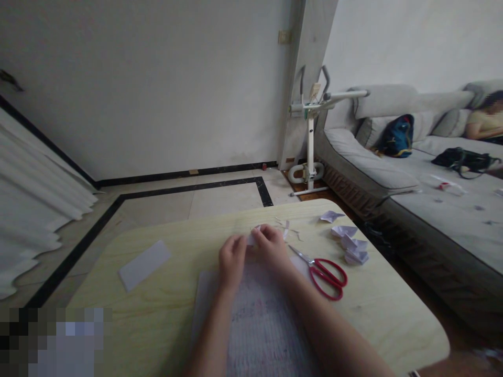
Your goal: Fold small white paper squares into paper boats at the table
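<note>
Both my hands meet over the middle of the wooden table, pinching a small piece of white paper (251,240) between them. My left hand (232,259) has its fingers closed on the paper's left side. My right hand (271,246) grips the other side, its fingers partly covering the paper. Below my forearms lies a sheet covered in handwriting (263,330). Red-handled scissors (328,277) rest to the right of my right hand, blades pointing toward thin paper scraps (286,229). Several folded paper pieces (349,243) sit near the table's right edge.
A folded white paper strip (144,265) lies on the left of the table (157,324). Beyond the table stand a white exercise machine (310,136) and a grey sofa (451,230) with a blue backpack (397,136). A person (485,120) sits at the sofa's far right.
</note>
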`<state>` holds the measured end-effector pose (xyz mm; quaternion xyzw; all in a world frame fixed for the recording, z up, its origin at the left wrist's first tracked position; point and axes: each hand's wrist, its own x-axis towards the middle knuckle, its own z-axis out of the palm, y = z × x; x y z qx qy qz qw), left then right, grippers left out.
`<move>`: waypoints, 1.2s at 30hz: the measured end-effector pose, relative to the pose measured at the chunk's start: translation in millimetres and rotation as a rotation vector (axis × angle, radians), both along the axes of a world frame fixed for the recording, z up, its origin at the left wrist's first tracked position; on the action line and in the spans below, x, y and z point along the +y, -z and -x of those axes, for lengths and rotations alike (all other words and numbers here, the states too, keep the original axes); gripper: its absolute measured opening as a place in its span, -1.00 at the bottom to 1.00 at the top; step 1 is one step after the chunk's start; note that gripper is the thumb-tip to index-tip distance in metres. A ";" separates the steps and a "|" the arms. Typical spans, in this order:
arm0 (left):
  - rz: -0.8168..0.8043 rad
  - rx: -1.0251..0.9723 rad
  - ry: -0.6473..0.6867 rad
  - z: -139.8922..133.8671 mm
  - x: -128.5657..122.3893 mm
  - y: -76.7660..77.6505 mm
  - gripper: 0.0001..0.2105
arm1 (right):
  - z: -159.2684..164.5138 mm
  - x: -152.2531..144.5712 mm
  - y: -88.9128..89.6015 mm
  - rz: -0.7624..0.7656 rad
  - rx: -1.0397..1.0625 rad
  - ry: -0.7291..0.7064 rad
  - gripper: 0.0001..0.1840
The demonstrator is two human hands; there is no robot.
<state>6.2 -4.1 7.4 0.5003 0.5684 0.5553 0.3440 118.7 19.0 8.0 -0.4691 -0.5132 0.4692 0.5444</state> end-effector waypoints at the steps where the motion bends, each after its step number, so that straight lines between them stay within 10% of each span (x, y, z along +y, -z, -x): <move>1: -0.006 -0.014 -0.002 -0.1 0.3 -0.6 -0.77 | 0.2 -0.2 -0.3 -0.003 0.005 0.004 -0.74; 36: 0.012 -0.009 0.044 1.5 -1.5 -4.2 -0.77 | 5.1 -5.7 -9.6 -0.068 -0.020 0.073 -0.90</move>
